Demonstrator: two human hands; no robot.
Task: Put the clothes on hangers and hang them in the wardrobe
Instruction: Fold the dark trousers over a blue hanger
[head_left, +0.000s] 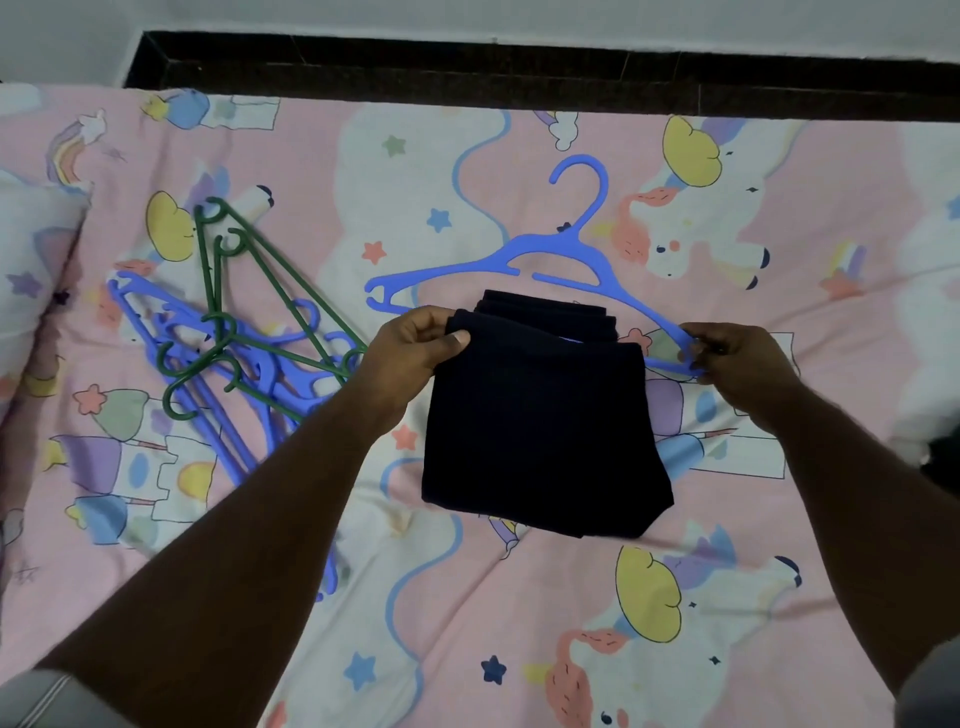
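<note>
Nearest to us, both forearms reach out over the bedsheet (467, 623), pink with unicorn print. Our left hand (410, 345) pinches the top left corner of the folded dark garment (540, 431), thumb on top, fingers curled under the fold. Our right hand (737, 364) pinches the right tip of the blue hanger (566, 249), fingers closed around the thin plastic. The garment lies flat on the sheet, its upper edge over the hanger's lower bar, so we judge it is being threaded or draped, not yet hung. Left of it, a tangled pile of spare hangers (234, 343), green and blue, lies unused. We judge the task at an early stage: nothing is hung and no wardrobe is in view. Beyond the bed, a dark ledge (519, 67) runs under a pale wall. Hidden: the bar under the cloth, the garment's type, and a dark shape cut off at the right edge.
</note>
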